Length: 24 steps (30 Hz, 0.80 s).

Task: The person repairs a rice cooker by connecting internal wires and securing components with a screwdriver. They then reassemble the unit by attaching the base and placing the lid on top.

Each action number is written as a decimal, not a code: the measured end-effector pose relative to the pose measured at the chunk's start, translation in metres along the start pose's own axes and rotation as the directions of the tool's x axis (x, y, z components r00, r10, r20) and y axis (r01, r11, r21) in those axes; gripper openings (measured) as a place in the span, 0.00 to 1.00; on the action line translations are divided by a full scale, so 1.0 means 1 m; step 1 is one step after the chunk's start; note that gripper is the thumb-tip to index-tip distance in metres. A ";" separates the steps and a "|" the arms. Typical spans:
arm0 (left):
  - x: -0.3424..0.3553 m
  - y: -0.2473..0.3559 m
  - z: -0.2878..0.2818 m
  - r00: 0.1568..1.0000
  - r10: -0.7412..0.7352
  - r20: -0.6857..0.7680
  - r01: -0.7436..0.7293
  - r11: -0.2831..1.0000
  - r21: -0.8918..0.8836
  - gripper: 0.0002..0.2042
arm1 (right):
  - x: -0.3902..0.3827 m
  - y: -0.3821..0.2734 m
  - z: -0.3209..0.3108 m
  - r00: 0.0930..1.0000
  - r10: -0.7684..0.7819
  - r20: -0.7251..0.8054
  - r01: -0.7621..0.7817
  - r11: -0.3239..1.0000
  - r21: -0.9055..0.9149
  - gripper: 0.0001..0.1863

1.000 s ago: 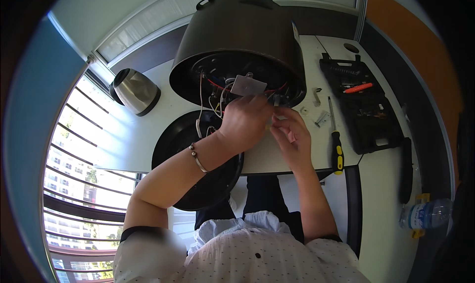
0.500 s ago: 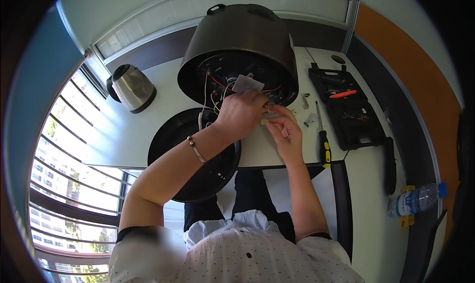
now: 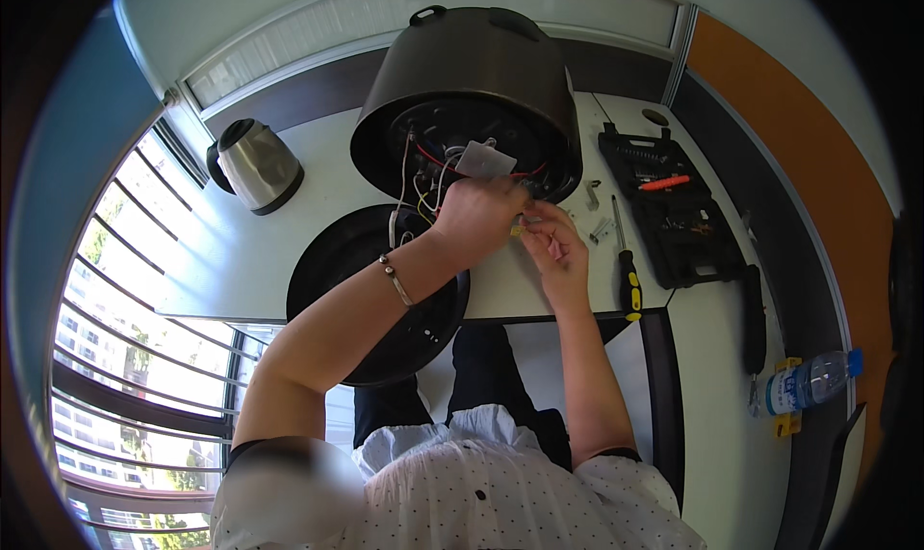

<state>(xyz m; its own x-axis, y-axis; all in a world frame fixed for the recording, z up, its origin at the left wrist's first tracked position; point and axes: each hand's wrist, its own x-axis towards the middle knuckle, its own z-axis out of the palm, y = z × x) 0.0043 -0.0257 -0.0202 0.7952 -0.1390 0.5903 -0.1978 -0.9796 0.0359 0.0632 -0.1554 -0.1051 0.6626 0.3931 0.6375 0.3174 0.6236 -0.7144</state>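
Note:
A dark, rounded cooker-like appliance (image 3: 462, 64) lies on its side, its open underside facing me with wires and parts showing. A pale flat plate (image 3: 484, 160) sits among red, white and yellow wires just above my left hand (image 3: 472, 221). The fingers of that hand are closed; whatever they grip is hidden. Right beside them, my right hand (image 3: 560, 261) pinches a small yellow piece (image 3: 517, 230) between its fingertips. Both hands meet in front of the opening's lower right edge. Under my left forearm lies a round black cover (image 3: 332, 271), overhanging the table edge.
A screwdriver (image 3: 629, 285) with a black and yellow handle lies to the right, near loose screws (image 3: 602, 230) and a metal bracket (image 3: 592, 196). Beyond it is an open black tool case (image 3: 688, 232). A steel kettle (image 3: 258, 170) stands left; a water bottle (image 3: 818, 379) lies far right.
My hands have drawn closer at the fingertips, and the left hand has shifted slightly right. The small clear part seen between them before is now mostly covered.

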 end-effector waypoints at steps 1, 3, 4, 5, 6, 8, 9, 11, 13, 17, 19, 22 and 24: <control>0.001 0.002 0.000 0.998 -0.063 0.013 0.063 0.997 -0.049 0.04 | 0.000 -0.002 0.000 1.000 0.010 0.001 -0.010 1.000 -0.002 0.06; 0.000 0.003 0.004 0.993 -0.118 -0.004 0.117 0.988 -0.096 0.04 | 0.001 -0.004 -0.001 1.000 0.029 0.002 -0.029 1.000 -0.007 0.06; -0.001 0.001 0.006 0.993 -0.111 -0.036 0.108 0.990 -0.094 0.05 | 0.002 -0.005 -0.001 0.999 0.035 -0.001 -0.035 0.999 0.000 0.06; -0.002 0.000 0.008 0.992 -0.105 -0.068 0.098 0.991 -0.092 0.05 | 0.002 -0.005 0.000 0.999 0.041 -0.003 -0.041 0.999 0.008 0.06; -0.004 0.000 0.010 0.991 -0.106 -0.081 0.099 0.992 -0.080 0.06 | 0.002 -0.004 0.000 0.999 0.046 -0.005 -0.046 0.999 0.016 0.06; -0.005 0.002 0.011 0.989 -0.100 -0.110 0.093 0.994 -0.061 0.06 | 0.001 -0.003 -0.003 0.999 0.052 -0.006 -0.052 0.999 -0.003 0.05; -0.004 0.002 0.012 0.987 -0.090 -0.136 0.079 0.993 -0.089 0.07 | 0.000 -0.003 -0.005 0.998 0.054 -0.006 -0.055 0.998 -0.012 0.05; -0.005 -0.001 0.012 0.979 -0.080 -0.190 0.054 0.989 -0.134 0.07 | 0.001 -0.004 -0.003 0.999 0.051 -0.005 -0.051 0.999 -0.001 0.05; -0.005 -0.004 0.009 0.985 -0.067 -0.159 0.048 0.991 -0.123 0.07 | 0.001 -0.005 -0.001 0.999 0.042 -0.002 -0.042 0.999 0.010 0.05; -0.005 -0.002 0.005 0.993 -0.091 -0.074 0.081 0.988 -0.133 0.08 | 0.000 -0.003 -0.003 1.000 0.024 0.005 -0.024 1.000 0.018 0.05; -0.006 -0.002 0.003 0.993 -0.066 -0.100 0.053 0.990 -0.129 0.08 | 0.000 -0.002 -0.004 1.000 0.021 0.007 -0.021 0.999 0.025 0.05; -0.007 -0.003 0.004 0.991 -0.023 -0.133 0.008 0.994 -0.113 0.09 | 0.000 -0.002 -0.003 1.000 0.023 0.010 -0.024 0.999 0.045 0.05; -0.007 -0.004 0.005 0.991 -0.027 -0.129 0.009 0.991 -0.135 0.10 | 0.000 -0.002 -0.002 1.000 0.026 0.009 -0.027 0.998 0.051 0.05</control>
<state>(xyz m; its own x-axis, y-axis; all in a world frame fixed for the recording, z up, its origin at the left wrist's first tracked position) 0.0025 -0.0214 -0.0287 0.7194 -0.0926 0.6884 -0.2657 -0.9524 0.1496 0.0641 -0.1580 -0.1046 0.6646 0.4154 0.6211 0.2644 0.6467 -0.7154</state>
